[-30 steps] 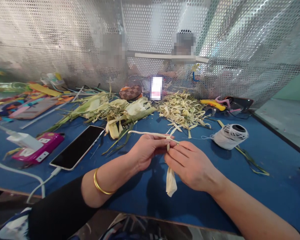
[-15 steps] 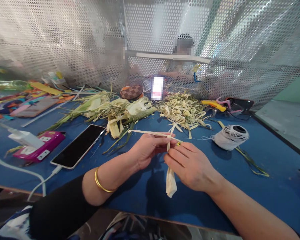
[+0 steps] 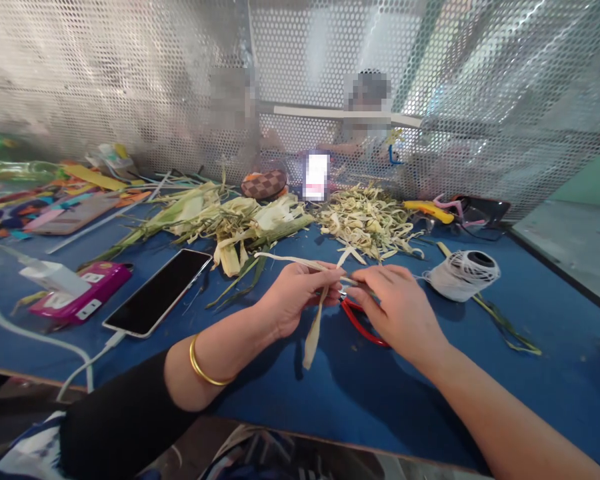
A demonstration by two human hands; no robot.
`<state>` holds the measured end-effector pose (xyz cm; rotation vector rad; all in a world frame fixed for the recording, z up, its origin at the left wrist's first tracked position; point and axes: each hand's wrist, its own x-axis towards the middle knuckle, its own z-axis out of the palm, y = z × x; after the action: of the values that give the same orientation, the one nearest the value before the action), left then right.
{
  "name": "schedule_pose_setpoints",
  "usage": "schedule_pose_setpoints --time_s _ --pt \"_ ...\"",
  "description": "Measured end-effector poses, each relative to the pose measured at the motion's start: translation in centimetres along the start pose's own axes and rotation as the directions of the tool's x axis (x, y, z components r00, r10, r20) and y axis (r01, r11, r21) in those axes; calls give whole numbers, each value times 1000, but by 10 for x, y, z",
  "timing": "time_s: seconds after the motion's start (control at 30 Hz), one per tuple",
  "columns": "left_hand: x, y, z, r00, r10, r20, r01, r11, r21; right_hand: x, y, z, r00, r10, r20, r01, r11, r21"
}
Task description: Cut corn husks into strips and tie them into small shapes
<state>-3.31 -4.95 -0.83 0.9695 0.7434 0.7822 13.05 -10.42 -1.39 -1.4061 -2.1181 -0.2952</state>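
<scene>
Left hand (image 3: pixel 293 295): nearly closed, thumb and fingertips pinched together on pale husk strips (image 3: pixel 313 337) that cross at the tips. One strip reaches out leftward over the knuckles, another points away beyond the fingers, and a wider tail hangs down below them. Right hand (image 3: pixel 400 310): half curled, thumb a little apart from the bent fingers, its tips just right of the left fingertips and at the crossed strips; cannot tell how firmly it grips. Red handle (image 3: pixel 363 325) of a tool shows below the right thumb, part of it hidden by that hand. Gold bangle (image 3: pixel 200 363) on the left wrist. Both hands are above the blue bench (image 3: pixel 275 400). Beyond them, slightly right, a heap of shredded husk (image 3: pixel 367 223); beyond and to the left, larger husk leaves (image 3: pixel 240 223), with a checked pouch (image 3: pixel 264 185) behind. To the left of the left hand, a dark-screened phone (image 3: pixel 157 293) with a white cable (image 3: pixel 114 340) at its near end, then a magenta power strip (image 3: pixel 97 293) with a white charger (image 3: pixel 55 277) on it. Right of and beyond the right hand, a spool of white thread (image 3: pixel 463 277) leans, a greenish husk piece (image 3: pixel 507 330) beside it. Farthest out, a perforated screen (image 3: pixel 145 93), a person (image 3: pixel 365 140) seen dimly behind.
</scene>
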Motion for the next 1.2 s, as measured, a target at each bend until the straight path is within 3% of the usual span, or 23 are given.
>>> schedule_pose_setpoints --time_s 0.07,0.13,0.47,0.7,0.87,1.03,1.2 --pt "-1 0 1 1000 23 5 -23 999 42 1 0 1 993 32 116 -41 996 78" --pt "-2 0 2 999 51 -4 -50 996 78 1 -2 -1 985 64 159 -82 990 113" --pt "1 1 3 998 -21 -62 28 994 109 2 -7 -16 959 159 234 -220 939 263" --pt "2 4 -3 996 -65 59 61 996 62 3 1 -12 937 221 271 -280 939 202" --pt "1 2 -3 998 -22 65 11 987 158 3 2 -11 936 212 281 -269 946 182" --pt "5 -2 -2 998 49 28 -54 969 242 5 -1 -18 931 166 325 -260 927 271" --pt "7 0 -5 999 30 34 -37 975 219 6 1 -24 894 208 397 -368 845 387"
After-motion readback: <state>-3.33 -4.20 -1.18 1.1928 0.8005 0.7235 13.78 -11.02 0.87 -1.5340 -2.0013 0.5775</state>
